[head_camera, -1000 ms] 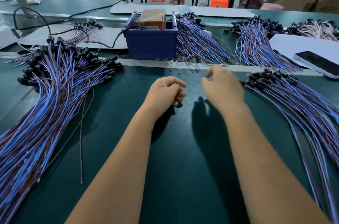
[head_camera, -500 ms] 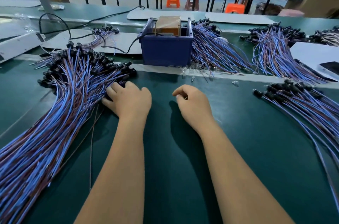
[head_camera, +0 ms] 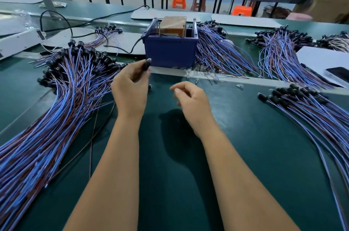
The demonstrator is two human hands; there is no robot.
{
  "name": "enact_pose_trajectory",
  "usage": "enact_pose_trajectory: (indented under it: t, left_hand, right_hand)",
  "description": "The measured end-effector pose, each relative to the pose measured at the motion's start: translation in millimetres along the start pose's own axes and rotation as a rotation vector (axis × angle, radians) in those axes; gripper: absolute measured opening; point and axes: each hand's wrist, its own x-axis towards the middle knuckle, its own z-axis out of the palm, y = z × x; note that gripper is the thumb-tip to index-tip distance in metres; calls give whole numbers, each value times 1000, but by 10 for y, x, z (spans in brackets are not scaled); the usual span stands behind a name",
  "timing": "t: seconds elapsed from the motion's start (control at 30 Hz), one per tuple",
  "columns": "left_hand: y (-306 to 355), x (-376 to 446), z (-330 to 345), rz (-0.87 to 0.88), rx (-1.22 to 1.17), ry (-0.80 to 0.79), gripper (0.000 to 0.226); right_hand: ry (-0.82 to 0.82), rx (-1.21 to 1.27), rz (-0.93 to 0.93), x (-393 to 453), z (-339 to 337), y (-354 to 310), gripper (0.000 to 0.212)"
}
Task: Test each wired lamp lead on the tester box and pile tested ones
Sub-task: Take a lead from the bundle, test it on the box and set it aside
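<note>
My left hand (head_camera: 130, 91) grips the black socket end of one lamp lead (head_camera: 147, 64), raised just in front of the blue tester box (head_camera: 171, 52), which holds a brown block. That lead comes off the big pile of blue and brown leads (head_camera: 56, 102) on my left. To the right of it my right hand (head_camera: 190, 100) hovers over the green mat with curled fingers; a motion blur hides whether it holds anything. A second pile of leads (head_camera: 306, 106) fans out on the right.
More lead bundles (head_camera: 219, 55) lie beside and behind the box, with another bundle (head_camera: 279, 51) further right. Small glass bulbs (head_camera: 200, 74) are scattered along the metal strip. A phone (head_camera: 338, 74) rests on white sheet at right. A black cable (head_camera: 120, 51) runs into the box.
My left hand has lifted off the left pile with one lead's socket and moved toward the box. My right hand has risen slightly and shifted right.
</note>
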Motion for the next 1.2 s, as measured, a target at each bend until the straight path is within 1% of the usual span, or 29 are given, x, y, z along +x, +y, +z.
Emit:
enact_pose_trajectory:
  t: [0.03, 0.07, 0.1, 0.13, 0.17, 0.23, 0.33, 0.37, 0.43, 0.47, 0.5, 0.53, 0.57, 0.6, 0.63, 0.67, 0.7, 0.73, 0.77, 0.8, 0.83, 0.87, 0.93, 0.97, 1.0, 1.03, 1.1, 1.2]
  left_hand:
    - [71, -9, 34, -52, -277, -83, 23]
    - [125, -25, 59, -115, -514, -175, 24]
    - [170, -56, 86, -184, -699, -284, 25]
    - [212, -88, 113, -242, -809, -391, 24]
    - [243, -119, 136, -275, -858, -483, 24]
    - [255, -147, 154, -298, -925, -617, 24]
    - [280, -148, 120, -332, -1046, -814, 28]
    - [308, -163, 113, -328, -1061, -896, 27]
    - [354, -236, 130, -315, -1036, -1027, 26]
    - [370, -288, 156, -338, -1001, -1063, 29]
    - [376, -334, 188, -390, -956, -1095, 32]
    - [379, -380, 224, -445, -913, -1142, 32]
    - [382, -425, 255, -472, -847, -1228, 29]
    - [382, -451, 280, -463, -766, -1342, 27]
    - [363, -459, 298, -434, -693, -1451, 27]
    - [336, -451, 300, -423, -654, -1533, 29]
    - [304, -422, 282, -429, -657, -1589, 33]
    - [262, -384, 252, -421, -691, -1615, 36]
    - [216, -344, 213, -399, -727, -1610, 37]
    - [172, -298, 167, -383, -732, -1564, 36]
    - [147, -242, 130, -395, -712, -1475, 33]
    - [129, -188, 108, -440, -667, -1349, 34]
    - [74, -105, 96, -531, -522, -1013, 44]
    - [47, -82, 111, -548, -464, -837, 43]
    - [26, -68, 136, -551, -430, -716, 38]
    - [14, -68, 166, -542, -416, -657, 31]
    - [9, -106, 230, -508, -411, -623, 25]
    - [35, -156, 296, -473, -404, -545, 20]
  right_hand:
    - [-75, 238, 65, -1, 39, -51, 23]
    - [-159, 451, 128, -4, 72, -86, 31]
    - [-225, 608, 183, -9, 88, -101, 42]
    - [-258, 694, 234, -3, 82, -103, 52]
    - [-275, 739, 281, 21, 52, -96, 61]
    - [-291, 756, 384, 76, -50, -66, 74]
    - [-331, 703, 448, 80, -160, -22, 79]
    - [-359, 691, 442, 98, -171, -13, 77]
    - [-364, 713, 423, 98, -177, -36, 66]
    - [-353, 750, 429, 67, -182, -88, 58]
    - [-347, 796, 431, 45, -202, -90, 55]
    - [-359, 848, 389, -42, -246, -35, 53]
    - [-339, 883, 351, -81, -283, 18, 41]
    - [-277, 861, 276, -160, -354, 113, 20]
    - [-240, 841, 213, -224, -423, 119, 11]
    - [-208, 780, 181, -221, -471, 144, 27]
    - [-183, 732, 159, -181, -481, 116, 31]
    - [-125, 753, 136, -122, -472, 71, 27]
    - [-30, 806, 167, -56, -432, 12, 21]
    - [30, 862, 210, 13, -394, -44, 18]
    - [46, 901, 230, 64, -378, -61, 17]
    - [50, 895, 229, 65, -387, -42, 17]
    - [3, 831, 211, 68, -408, 20, 19]
    - [-32, 806, 205, 76, -405, 11, 20]
    - [-54, 764, 193, 77, -388, 4, 21]
    - [-82, 713, 179, 75, -361, 8, 21]
    - [-112, 539, 159, 62, -282, 0, 19]
    - [-55, 307, 129, 28, -170, -1, 14]
